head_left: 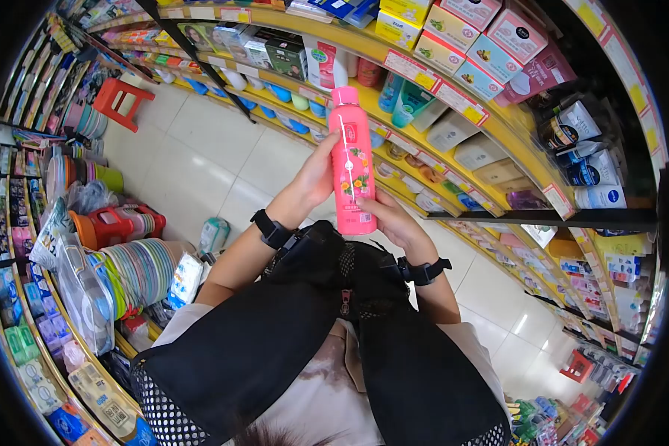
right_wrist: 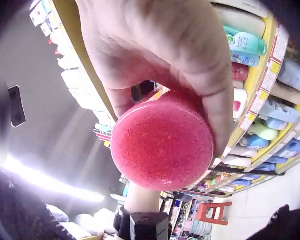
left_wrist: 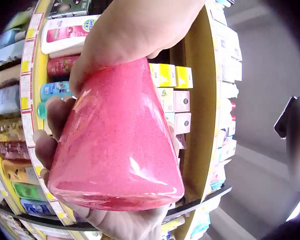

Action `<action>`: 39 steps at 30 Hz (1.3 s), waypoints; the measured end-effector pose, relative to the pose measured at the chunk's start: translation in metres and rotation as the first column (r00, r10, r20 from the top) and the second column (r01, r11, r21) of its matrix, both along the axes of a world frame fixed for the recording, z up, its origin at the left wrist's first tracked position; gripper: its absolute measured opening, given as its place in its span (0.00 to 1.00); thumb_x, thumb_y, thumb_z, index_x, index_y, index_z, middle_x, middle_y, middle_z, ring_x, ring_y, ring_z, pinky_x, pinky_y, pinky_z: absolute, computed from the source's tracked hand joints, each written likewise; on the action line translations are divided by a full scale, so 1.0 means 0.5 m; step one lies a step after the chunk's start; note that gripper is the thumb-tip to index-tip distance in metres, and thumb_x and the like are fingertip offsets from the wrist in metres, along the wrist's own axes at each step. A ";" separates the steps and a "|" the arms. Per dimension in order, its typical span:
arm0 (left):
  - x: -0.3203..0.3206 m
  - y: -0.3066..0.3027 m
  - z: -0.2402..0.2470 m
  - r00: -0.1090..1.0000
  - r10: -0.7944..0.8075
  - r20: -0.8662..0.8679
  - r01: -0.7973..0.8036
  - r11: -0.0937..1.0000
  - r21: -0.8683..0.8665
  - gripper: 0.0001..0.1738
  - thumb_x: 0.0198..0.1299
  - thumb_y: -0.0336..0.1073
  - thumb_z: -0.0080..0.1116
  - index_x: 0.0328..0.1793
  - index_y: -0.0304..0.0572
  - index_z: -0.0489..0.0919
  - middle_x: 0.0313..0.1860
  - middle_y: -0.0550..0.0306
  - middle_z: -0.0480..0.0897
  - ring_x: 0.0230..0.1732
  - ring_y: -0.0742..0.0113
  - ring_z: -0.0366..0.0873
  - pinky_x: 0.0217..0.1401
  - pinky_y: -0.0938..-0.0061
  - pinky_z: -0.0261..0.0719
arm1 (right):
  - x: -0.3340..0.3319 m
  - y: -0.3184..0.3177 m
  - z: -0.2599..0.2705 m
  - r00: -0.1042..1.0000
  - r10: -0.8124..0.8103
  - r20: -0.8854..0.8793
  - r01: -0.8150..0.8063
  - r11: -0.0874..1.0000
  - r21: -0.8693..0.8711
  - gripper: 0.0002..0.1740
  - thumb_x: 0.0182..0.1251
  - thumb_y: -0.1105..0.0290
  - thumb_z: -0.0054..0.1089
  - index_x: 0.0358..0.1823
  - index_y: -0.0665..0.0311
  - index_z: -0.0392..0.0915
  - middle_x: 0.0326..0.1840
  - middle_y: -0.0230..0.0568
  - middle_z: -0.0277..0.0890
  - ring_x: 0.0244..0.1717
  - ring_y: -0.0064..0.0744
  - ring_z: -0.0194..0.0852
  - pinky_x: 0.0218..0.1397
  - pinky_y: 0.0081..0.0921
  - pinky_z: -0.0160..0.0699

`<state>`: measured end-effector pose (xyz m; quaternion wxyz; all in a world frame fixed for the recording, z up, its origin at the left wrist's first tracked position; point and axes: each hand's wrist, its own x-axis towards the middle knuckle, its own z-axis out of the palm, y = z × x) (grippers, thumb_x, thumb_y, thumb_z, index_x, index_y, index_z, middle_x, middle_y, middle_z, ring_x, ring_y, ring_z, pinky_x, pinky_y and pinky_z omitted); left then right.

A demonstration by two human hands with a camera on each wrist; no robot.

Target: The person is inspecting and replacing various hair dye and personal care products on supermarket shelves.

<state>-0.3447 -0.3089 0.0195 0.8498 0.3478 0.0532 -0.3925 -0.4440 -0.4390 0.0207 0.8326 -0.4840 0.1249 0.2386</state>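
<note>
A pink bottle (head_left: 351, 167) with a flower print and pink cap stands upright between both hands in the head view. The left hand (head_left: 316, 172) grips its left side around the middle, thumb along the front. Low on the bottle's right side, the right hand (head_left: 395, 219) holds it with the thumb on the front. In the left wrist view the bottle (left_wrist: 117, 145) fills the centre, with fingers behind it. The right wrist view shows the round base of the bottle (right_wrist: 162, 145), and the right hand (right_wrist: 165, 50) curled around it.
Shelves of boxes (head_left: 453, 44), tubes and bottles run along the front and right. At the left are stacked basins (head_left: 145, 271), a red stool (head_left: 121, 102) and more shelving. Pale floor tiles (head_left: 201, 160) lie between. A black bag or vest (head_left: 260, 334) covers the person's chest.
</note>
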 end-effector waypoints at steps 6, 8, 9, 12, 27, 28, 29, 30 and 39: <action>-0.004 0.001 0.005 1.000 0.004 -0.007 -0.004 1.000 0.015 0.23 0.60 0.51 0.38 0.54 0.42 0.64 0.45 0.52 0.74 0.45 0.61 0.72 0.49 0.65 0.71 | 0.002 -0.006 -0.005 0.998 0.049 0.033 -0.048 0.999 -0.009 0.30 0.57 0.62 0.53 0.57 0.69 0.55 0.51 0.37 0.63 0.49 0.22 0.64 0.52 0.21 0.64; -0.006 -0.003 0.008 0.999 0.029 -0.016 -0.028 0.999 0.019 0.22 0.60 0.50 0.40 0.52 0.42 0.66 0.43 0.53 0.75 0.43 0.63 0.73 0.47 0.66 0.72 | 0.002 -0.010 -0.007 0.998 0.055 0.040 -0.056 0.998 0.018 0.31 0.57 0.62 0.53 0.58 0.69 0.54 0.52 0.38 0.62 0.51 0.23 0.62 0.53 0.21 0.63; -0.008 -0.005 0.010 0.998 0.052 -0.024 -0.051 0.998 0.024 0.21 0.59 0.50 0.42 0.50 0.42 0.67 0.41 0.54 0.75 0.41 0.64 0.74 0.46 0.68 0.73 | 0.001 -0.013 -0.007 0.998 0.055 0.040 -0.056 0.998 0.017 0.31 0.57 0.62 0.53 0.58 0.69 0.54 0.52 0.38 0.62 0.51 0.23 0.62 0.53 0.21 0.63; -0.011 -0.011 0.015 0.998 0.045 -0.038 -0.043 0.998 0.034 0.22 0.59 0.50 0.42 0.50 0.42 0.67 0.40 0.53 0.75 0.41 0.64 0.74 0.45 0.68 0.73 | 0.000 -0.020 -0.007 0.997 0.064 0.033 -0.064 0.998 0.017 0.32 0.57 0.62 0.52 0.59 0.69 0.53 0.53 0.39 0.62 0.53 0.24 0.61 0.54 0.23 0.62; -0.012 -0.016 0.017 0.994 -0.057 -0.088 0.051 0.996 -0.066 0.23 0.59 0.50 0.41 0.50 0.40 0.67 0.40 0.50 0.76 0.41 0.61 0.74 0.46 0.65 0.72 | 0.002 -0.041 0.005 0.982 0.172 0.081 -0.162 0.980 -0.115 0.33 0.55 0.58 0.55 0.57 0.71 0.56 0.52 0.39 0.63 0.53 0.24 0.60 0.57 0.21 0.57; -0.012 -0.015 0.018 0.995 -0.057 -0.087 0.051 0.996 -0.066 0.23 0.59 0.50 0.41 0.50 0.40 0.67 0.40 0.50 0.76 0.41 0.61 0.74 0.46 0.65 0.72 | 0.003 -0.040 0.002 0.981 0.175 0.087 -0.164 0.979 -0.120 0.33 0.56 0.58 0.55 0.57 0.71 0.56 0.52 0.39 0.63 0.53 0.24 0.60 0.57 0.21 0.57; -0.011 -0.015 0.017 0.994 -0.037 -0.105 0.032 0.998 -0.056 0.23 0.59 0.50 0.41 0.51 0.39 0.67 0.41 0.50 0.76 0.41 0.61 0.74 0.46 0.65 0.72 | 0.003 -0.039 0.001 0.980 0.176 0.093 -0.164 0.978 -0.125 0.33 0.56 0.58 0.54 0.57 0.72 0.56 0.52 0.39 0.63 0.53 0.24 0.60 0.57 0.21 0.57; -0.010 -0.015 0.017 0.992 -0.018 -0.122 0.013 0.999 -0.045 0.22 0.59 0.49 0.41 0.51 0.39 0.67 0.41 0.50 0.75 0.42 0.61 0.74 0.47 0.65 0.72 | 0.003 -0.038 0.003 0.980 0.175 0.093 -0.163 0.979 -0.125 0.33 0.56 0.58 0.54 0.57 0.72 0.56 0.52 0.39 0.63 0.53 0.24 0.60 0.57 0.21 0.57; -0.012 -0.002 0.008 0.991 -0.022 -0.133 0.012 0.997 -0.070 0.21 0.59 0.47 0.41 0.52 0.39 0.66 0.42 0.51 0.75 0.43 0.62 0.73 0.47 0.66 0.71 | 0.004 -0.031 0.011 0.977 0.205 0.060 -0.194 0.970 -0.149 0.34 0.55 0.57 0.55 0.57 0.71 0.56 0.52 0.39 0.63 0.53 0.24 0.59 0.57 0.21 0.56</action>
